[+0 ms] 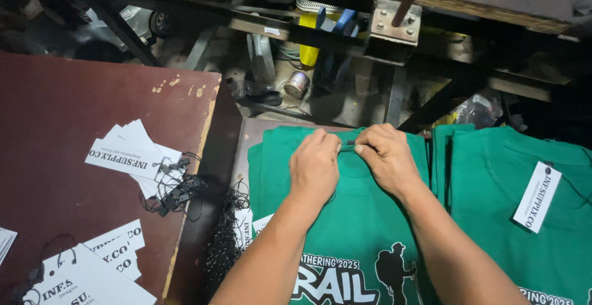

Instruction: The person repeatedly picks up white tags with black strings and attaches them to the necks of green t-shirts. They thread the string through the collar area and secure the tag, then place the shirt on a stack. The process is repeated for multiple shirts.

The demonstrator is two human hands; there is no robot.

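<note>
Nearest, green shirt (364, 231) flat on stack. Left hand (314, 168) and right hand (383, 157) pinching collar (353, 151), small dark fastener between fingertips. Slipping likely if grip loosens. Beyond, tagged shirt (524, 218); loose tags (132, 157) on left board.

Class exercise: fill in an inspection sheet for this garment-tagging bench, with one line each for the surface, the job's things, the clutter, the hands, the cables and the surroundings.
Surface: dark red-brown board at left, chipped along its far edge; the shirts lie on a lower surface beside it.
Job's things: green printed T-shirt, its collar pinched by both hands; white hang tags with black strings on the board.
Clutter: more white tags at the board's near edge; a second green shirt, already tagged, at right.
Hands: left hand and right hand meet at the collar, fingers closed on it.
Cables: nothing seen apart from the tag strings.
Surroundings: dim metal frame, a yellow object and a small tape roll beyond the shirts.
</note>
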